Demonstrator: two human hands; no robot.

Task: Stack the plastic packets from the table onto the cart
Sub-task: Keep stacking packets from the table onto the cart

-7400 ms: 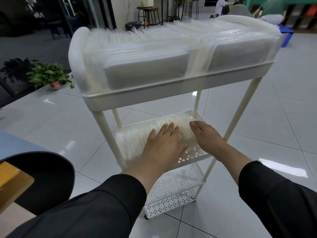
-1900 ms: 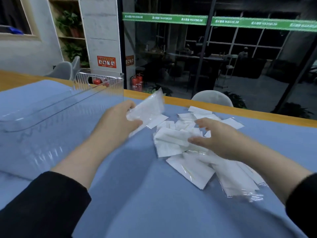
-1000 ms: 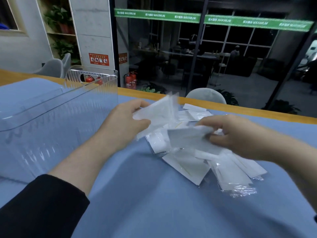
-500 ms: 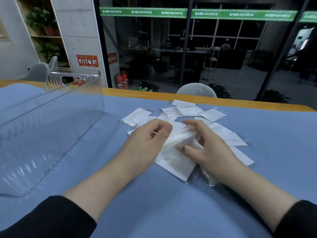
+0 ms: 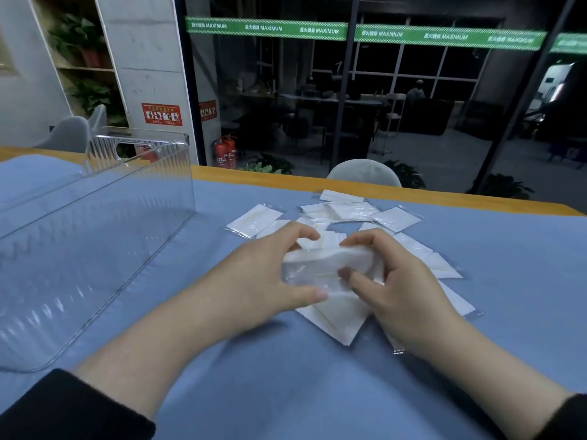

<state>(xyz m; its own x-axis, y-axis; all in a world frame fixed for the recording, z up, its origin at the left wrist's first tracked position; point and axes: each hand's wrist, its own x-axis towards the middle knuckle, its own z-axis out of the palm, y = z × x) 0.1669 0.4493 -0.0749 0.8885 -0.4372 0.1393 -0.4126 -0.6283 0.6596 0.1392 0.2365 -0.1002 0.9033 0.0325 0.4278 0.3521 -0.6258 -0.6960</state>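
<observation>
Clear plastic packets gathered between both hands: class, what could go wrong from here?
1. The bunch of clear plastic packets looks uneven; slick ones may slip out when lifted.
2. The left hand and right hand grip only its ends, so the middle could sag.
3. Loose white packets on the blue cloth may get left behind.

A: anything readable in there?

B: only "MAXIMUM", white letters repeated along the green banner (image 5: 365,33) across the glass wall. The characters before each one are too blurry. Red sign (image 5: 162,114) on the pillar has pictograms, text too small.
</observation>
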